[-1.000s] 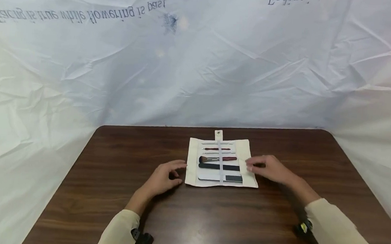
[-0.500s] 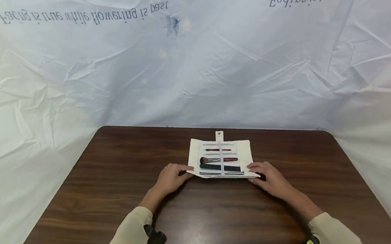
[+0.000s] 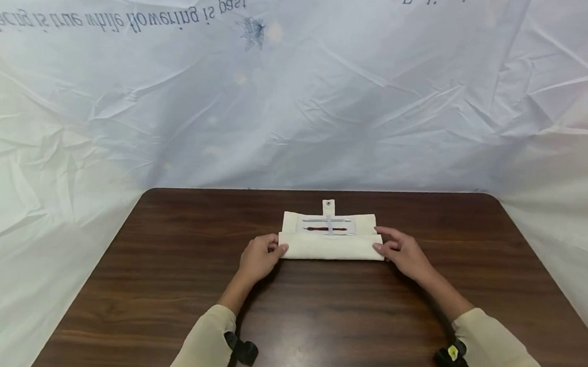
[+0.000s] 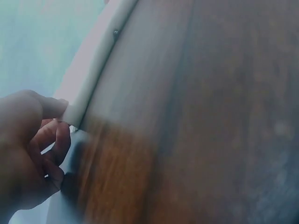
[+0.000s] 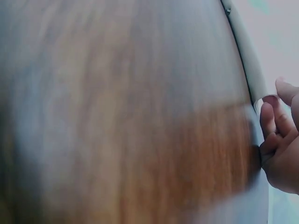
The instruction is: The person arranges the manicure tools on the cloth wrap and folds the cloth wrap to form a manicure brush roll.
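Observation:
A cream fabric tool roll (image 3: 330, 248) lies on the table, its near part folded over in a flat band. Above the fold, a slim silver tool (image 3: 314, 220) and a thin dark-red tool (image 3: 318, 229) show under a clear strip; the brush and files are hidden beneath the flap. At the left end my left hand (image 3: 258, 258) pinches the folded edge, thumb on the near face. My right hand (image 3: 406, 256) grips the right end between thumb and fingers. Both wrist views show the fingertips at the ends of the roll (image 4: 88, 79).
A snap strap (image 3: 328, 207) sticks out from the roll's far side. The brown wooden table (image 3: 304, 317) has rounded far corners. White printed sheeting (image 3: 289, 108) hangs behind and on both sides. Each wrist wears a small black camera (image 3: 244, 351).
The near part of the tool roll has been lifted and folded away from me, covering the brush and files. Both hands came to its ends and moved with the fold.

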The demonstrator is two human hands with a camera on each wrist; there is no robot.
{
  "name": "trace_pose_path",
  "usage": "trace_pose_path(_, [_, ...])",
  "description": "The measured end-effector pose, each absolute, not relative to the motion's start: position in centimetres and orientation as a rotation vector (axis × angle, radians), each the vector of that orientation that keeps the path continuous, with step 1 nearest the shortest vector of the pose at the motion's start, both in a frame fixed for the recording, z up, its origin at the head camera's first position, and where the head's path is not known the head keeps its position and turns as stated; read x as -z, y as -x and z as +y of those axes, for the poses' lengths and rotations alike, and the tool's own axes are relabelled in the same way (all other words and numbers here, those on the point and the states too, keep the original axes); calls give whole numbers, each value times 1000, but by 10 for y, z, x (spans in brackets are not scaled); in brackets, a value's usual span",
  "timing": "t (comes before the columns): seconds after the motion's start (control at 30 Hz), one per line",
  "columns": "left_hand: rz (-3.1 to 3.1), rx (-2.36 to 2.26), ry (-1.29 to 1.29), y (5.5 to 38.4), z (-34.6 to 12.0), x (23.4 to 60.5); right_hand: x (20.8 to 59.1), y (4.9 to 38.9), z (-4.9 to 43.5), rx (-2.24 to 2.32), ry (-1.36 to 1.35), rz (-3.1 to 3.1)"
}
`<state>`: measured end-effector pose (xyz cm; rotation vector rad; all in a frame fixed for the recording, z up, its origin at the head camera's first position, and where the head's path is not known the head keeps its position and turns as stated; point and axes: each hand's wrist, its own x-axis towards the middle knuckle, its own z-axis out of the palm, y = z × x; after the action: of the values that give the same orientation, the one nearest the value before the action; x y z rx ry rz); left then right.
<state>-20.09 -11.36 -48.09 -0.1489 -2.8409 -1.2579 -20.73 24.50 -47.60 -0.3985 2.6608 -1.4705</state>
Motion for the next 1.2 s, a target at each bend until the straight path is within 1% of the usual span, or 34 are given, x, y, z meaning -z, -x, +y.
trace_pose_path(0.17, [-2868, 1274, 158, 201, -113, 479, 480, 210, 244, 1462, 433, 2710])
trace_pose_path(0.33, [-2853, 1200, 319, 199, -114, 481, 484, 210, 246, 1302, 501, 2836])
trace_pose_path(0.67, [-2939, 787, 611, 195, -121, 484, 486, 206, 254, 908, 810, 2991])
trace_pose_path(0.8, [-2984, 785, 697, 200, -124, 485, 486, 208, 256, 837, 855, 2978])
trace_pose_path(0.9, [-3018, 815, 699, 204, -125, 488, 485, 209, 255, 817, 883, 2978])
trace_pose_path(1.03, [-2941, 923, 672, 205, -125, 492, 485, 209, 256, 952, 838, 2939])
trace_pose_path(1.1, [-2829, 1067, 630, 206, -124, 494, 485, 210, 256, 1053, 745, 2895])
trace_pose_path(1.2, [-2692, 1282, 503, 206, -120, 495, 483, 212, 254, 1201, 599, 2818])
